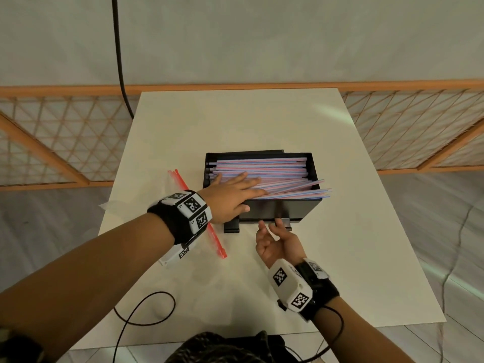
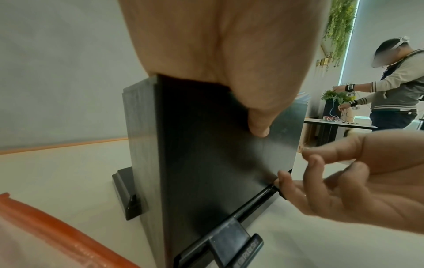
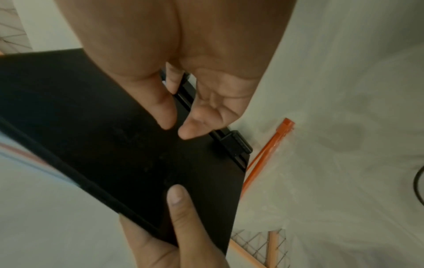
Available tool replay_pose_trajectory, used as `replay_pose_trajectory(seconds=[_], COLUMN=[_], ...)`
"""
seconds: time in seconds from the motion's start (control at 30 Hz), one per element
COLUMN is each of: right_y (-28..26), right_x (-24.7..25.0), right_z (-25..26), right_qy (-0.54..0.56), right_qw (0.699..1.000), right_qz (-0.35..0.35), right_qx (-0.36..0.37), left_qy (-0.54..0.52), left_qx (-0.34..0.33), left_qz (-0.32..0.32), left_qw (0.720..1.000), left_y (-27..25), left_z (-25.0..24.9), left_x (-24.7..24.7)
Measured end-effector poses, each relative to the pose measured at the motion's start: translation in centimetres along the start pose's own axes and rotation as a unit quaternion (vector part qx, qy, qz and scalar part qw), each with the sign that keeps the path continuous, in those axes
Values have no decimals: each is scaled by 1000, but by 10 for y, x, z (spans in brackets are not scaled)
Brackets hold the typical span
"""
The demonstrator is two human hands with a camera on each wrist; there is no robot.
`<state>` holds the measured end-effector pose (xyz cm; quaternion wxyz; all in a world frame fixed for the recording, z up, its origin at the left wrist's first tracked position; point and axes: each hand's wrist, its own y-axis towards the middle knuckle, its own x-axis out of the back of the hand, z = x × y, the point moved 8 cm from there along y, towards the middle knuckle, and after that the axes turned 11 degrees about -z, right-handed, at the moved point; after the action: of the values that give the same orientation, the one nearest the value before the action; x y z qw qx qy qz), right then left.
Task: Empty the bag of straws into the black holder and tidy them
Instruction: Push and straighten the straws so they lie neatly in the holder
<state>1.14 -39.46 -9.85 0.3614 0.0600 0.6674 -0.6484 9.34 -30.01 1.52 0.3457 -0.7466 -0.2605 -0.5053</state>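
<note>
From the head view, the straws (image 1: 262,179) already lie in the holder (image 1: 277,209), some tips poking over its right wall, the bag (image 1: 199,213) flat just left of it; your left hand (image 1: 230,195) rests flat-fingered on the straws, thumb on the holder's front. The left wrist view shows that thumb (image 2: 259,116) pressing the front wall. In the right wrist view your right hand (image 3: 195,94) hangs loose, gripping nothing, by the holder's base; straws are light and slippery, so nudge their ends.
</note>
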Motion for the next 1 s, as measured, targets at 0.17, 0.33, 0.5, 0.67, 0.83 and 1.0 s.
replay_pose_trajectory(seconds=[0.17, 0.33, 0.5, 0.67, 0.83, 1.0], right_y=[4, 6, 9, -2, -33, -91], right_x=[-5, -20, -15, -16, -6, -56], right_z=[1, 7, 27, 54, 60, 77], right_qy=[39, 44, 66, -21, -226, -528], right_qw=[999, 998, 997, 999, 968, 800], right_qz=[-7, 36, 33, 23, -85, -17], right_qx=[18, 3, 31, 42, 75, 284], left_qy=[-8, -17, -25, -26, -7, 7], left_qx=[7, 15, 15, 21, 19, 2], left_qz=[9, 17, 11, 22, 2, -69], left_qw=[1000, 1000, 1000, 999, 1000, 998], left_y=[0, 0, 1, 2, 2, -4], left_z=[0, 0, 1, 2, 3, 0], left_x=[-1, -2, 0, 0, 0, 15])
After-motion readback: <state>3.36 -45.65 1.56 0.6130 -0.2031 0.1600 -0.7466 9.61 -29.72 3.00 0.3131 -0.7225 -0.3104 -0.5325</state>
